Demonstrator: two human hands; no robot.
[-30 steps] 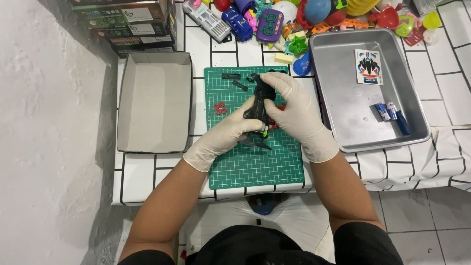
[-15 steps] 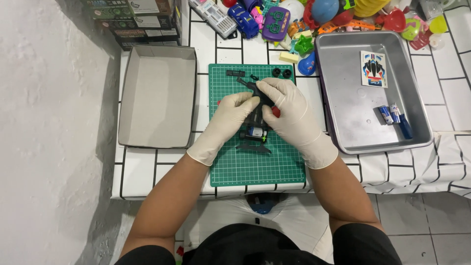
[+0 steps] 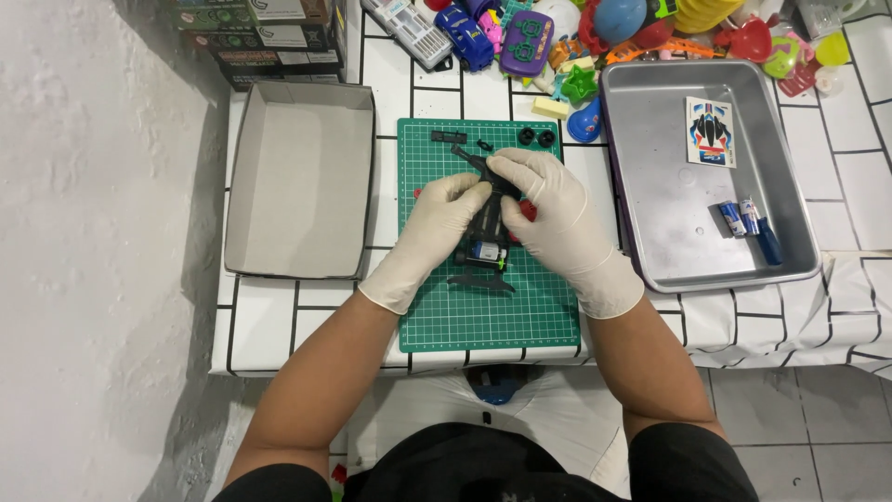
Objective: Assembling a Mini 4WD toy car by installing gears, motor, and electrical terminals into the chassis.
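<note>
Both of my hands wear white gloves and hold a black toy car chassis [image 3: 486, 232] over a green cutting mat [image 3: 483, 307]. My left hand [image 3: 432, 232] grips its left side. My right hand [image 3: 548, 214] closes over its top and right side. A small motor with a blue end shows at the chassis' near end. A flat black part [image 3: 480, 280] lies on the mat just below. Two black wheels [image 3: 536, 138] and small black pieces [image 3: 449, 138] sit at the mat's far edge.
An empty grey cardboard box lid [image 3: 297, 177] lies left of the mat. A metal tray [image 3: 650, 186] on the right holds a sticker sheet [image 3: 711, 131] and batteries [image 3: 743, 218]. Colourful toys [image 3: 576, 37] and stacked boxes [image 3: 260, 37] crowd the far edge of the tiled table.
The view has shifted slightly. My hands have turned the chassis a little and stay closed on it over the mat.
</note>
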